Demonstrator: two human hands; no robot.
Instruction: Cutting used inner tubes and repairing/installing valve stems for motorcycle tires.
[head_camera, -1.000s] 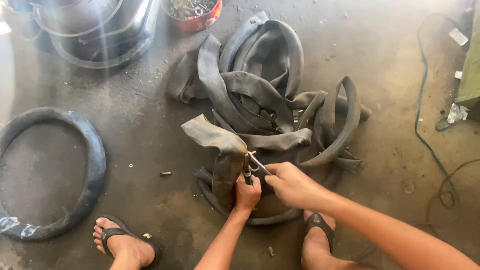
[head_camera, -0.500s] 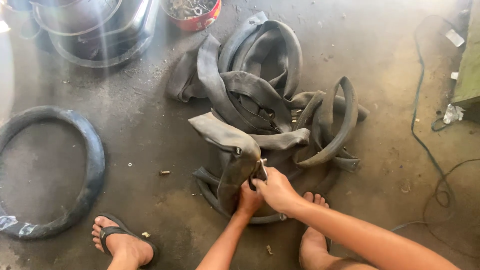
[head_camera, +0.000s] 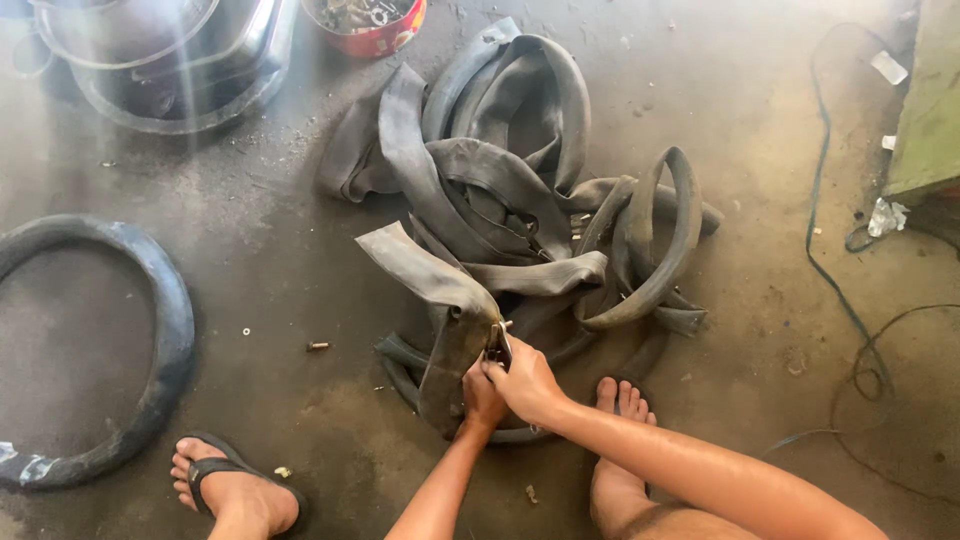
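A pile of flat black rubber inner tubes (head_camera: 520, 180) lies on the concrete floor. One tube (head_camera: 440, 300) is lifted and folded over in front of me. My left hand (head_camera: 482, 398) grips this tube from below, near its valve. My right hand (head_camera: 525, 380) is closed on a small metal tool (head_camera: 497, 340) pressed against the tube at the valve. My bare right foot (head_camera: 620, 400) rests just right of the hands, and my left foot in a sandal (head_camera: 235, 485) is at the lower left.
A round black tyre (head_camera: 150, 340) lies at the left. Metal basins (head_camera: 170, 60) and a red bowl of small parts (head_camera: 370, 20) stand at the back. Cables (head_camera: 840, 250) trail across the floor at the right beside a green object (head_camera: 930, 100). A small bolt (head_camera: 318, 346) lies on the floor.
Both hands have dropped lower and closer together on the folded tube. The right hand moved its tool in against the valve. My right foot has slipped out of its sandal.
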